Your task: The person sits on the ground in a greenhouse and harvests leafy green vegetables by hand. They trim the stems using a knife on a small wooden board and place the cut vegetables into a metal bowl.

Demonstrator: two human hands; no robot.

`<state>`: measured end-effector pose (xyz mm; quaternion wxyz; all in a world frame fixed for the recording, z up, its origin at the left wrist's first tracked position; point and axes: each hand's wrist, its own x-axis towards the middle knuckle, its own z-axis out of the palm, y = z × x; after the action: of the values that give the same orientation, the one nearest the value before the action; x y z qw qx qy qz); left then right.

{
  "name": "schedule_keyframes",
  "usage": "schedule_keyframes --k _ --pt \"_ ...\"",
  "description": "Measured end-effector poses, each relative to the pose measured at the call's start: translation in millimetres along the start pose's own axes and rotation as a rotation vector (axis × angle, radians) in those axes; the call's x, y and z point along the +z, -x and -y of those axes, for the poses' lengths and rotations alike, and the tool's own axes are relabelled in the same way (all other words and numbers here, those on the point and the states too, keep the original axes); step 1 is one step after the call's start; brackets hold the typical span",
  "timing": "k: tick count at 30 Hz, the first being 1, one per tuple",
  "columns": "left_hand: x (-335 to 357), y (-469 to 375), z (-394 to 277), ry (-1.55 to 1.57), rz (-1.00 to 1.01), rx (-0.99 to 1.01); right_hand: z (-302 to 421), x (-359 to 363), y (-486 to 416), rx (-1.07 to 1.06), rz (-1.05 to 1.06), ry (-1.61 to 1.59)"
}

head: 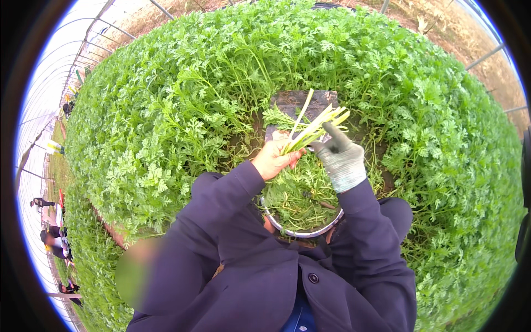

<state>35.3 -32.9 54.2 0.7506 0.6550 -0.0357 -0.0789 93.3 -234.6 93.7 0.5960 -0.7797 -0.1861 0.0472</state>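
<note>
My bare left hand (278, 159) is closed around a bunch of pale green stems (317, 126), their cut ends pointing up and to the right. Beside the stems is my right hand (341, 153) in a grey-green knit glove, its forefinger extended near the stem ends; whether it grips any stem cannot be told. Beyond the hands lies a dark flat board or sheet (325, 98), with leafy sprigs (282, 119) on its near part. Between my knees stands a round container with a pale rim (305, 233), holding loose leaves and stems (307, 207) below my hands.
Dense rows of leafy greens (157, 103) surround me on both sides and ahead. Bare soil and trailing stems show beside the board. Metal hoops of a plastic tunnel (68, 54) curve at the left, where several people (56, 242) are in the distance.
</note>
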Motion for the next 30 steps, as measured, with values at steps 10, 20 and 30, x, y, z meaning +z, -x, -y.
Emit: schedule_keyframes --k 10,20,30 --pt "-4.0 7.1 7.1 -0.021 -0.078 -0.101 -33.4 -1.7 -3.0 0.062 -0.178 -0.135" --pt "5.1 12.7 10.0 0.021 -0.172 0.063 -37.9 -8.9 -1.0 0.267 0.333 0.331" --pt "46.0 22.7 26.8 0.158 0.169 0.009 -0.1 -3.8 8.7 0.273 0.563 -0.744"
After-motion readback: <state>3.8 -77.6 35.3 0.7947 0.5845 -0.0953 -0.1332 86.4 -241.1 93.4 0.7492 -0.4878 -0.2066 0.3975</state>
